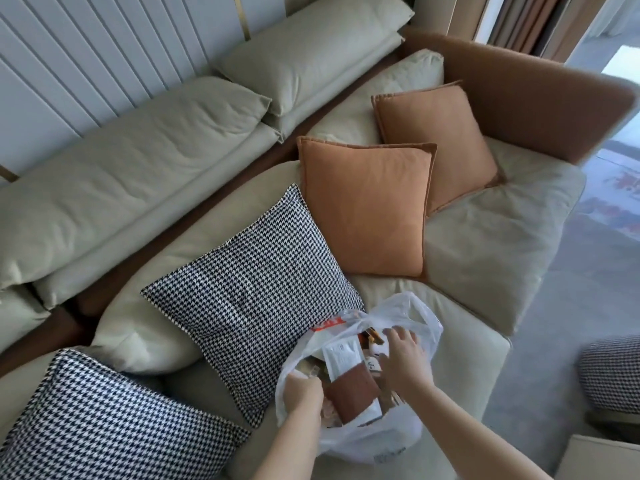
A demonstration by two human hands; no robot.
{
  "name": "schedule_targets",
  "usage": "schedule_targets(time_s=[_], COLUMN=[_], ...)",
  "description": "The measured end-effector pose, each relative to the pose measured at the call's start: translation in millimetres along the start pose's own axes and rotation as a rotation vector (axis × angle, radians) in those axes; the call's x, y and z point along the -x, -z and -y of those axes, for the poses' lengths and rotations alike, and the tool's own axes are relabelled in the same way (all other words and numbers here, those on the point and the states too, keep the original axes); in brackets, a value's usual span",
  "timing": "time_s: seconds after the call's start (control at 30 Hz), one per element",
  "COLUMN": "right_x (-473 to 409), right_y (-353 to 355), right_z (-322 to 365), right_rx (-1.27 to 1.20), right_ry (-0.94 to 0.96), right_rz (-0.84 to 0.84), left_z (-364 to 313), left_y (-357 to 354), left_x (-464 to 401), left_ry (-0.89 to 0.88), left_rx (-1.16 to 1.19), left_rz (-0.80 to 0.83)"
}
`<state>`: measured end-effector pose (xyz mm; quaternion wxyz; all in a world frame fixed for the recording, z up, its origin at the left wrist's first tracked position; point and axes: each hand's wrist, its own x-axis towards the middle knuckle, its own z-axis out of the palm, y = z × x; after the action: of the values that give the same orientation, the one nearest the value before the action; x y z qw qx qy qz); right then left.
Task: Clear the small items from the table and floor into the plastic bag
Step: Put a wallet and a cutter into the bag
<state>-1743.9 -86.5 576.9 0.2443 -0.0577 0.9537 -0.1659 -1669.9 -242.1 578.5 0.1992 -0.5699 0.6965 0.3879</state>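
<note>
Plastic bag sits on the sofa seat near its front edge, just beside a houndstooth cushion. Left hand grips the bag's left rim, fingers curled. Right hand rests over the mouth, fingers relaxed, holding nothing. Brown-and-white packet stands inside.

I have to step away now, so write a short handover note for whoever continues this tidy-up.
Left hand grips the near-left rim of the translucent white plastic bag, holding it open on the beige sofa seat. Right hand reaches into the bag's mouth with relaxed fingers, holding nothing visible. Packets, including a brown-and-white one, are already inside. Table and floor items are out of view; check them next.
</note>
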Motion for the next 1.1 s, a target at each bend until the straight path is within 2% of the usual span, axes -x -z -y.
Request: schedule_targets(time_s=[0.1,0.23,0.33,0.47,0.7,0.87,1.0,1.1], right_x=[-23,-45,-57,-60,-32,-12,10,30], right_y=[12,17,13,11,32,90,110,103], right_z=[-18,-42,-54,-55,-45,-29,-26,-29], right_rx=[0.123,0.142,-0.04,-0.485,-0.864,-1.029,-0.966,-0.919], right_ry=[-0.042,-0.156,-0.25,-0.336,-0.161,-0.087,-0.036,-0.091], right_rz=[-0.068,0.03,0.085,0.017,-0.102,-0.147,-0.095,-0.115], left_z=[3,17,29,31,20,19,20,19], left_y=[0,1,-4,-9,-1,17,24,27], left_x=[-9,-28,-49,-49,-26,-3,8,23], left_ry=[-0.001,-0.03,-0.06,-0.074,-0.056,-0.047,-0.121,-0.187], left_rx=[0.039,-0.008,-0.006,0.107,0.314,0.286,0.264,0.238], left_rz=[0.035,0.012,-0.049,-0.07,-0.129,-0.078,0.009,0.097])
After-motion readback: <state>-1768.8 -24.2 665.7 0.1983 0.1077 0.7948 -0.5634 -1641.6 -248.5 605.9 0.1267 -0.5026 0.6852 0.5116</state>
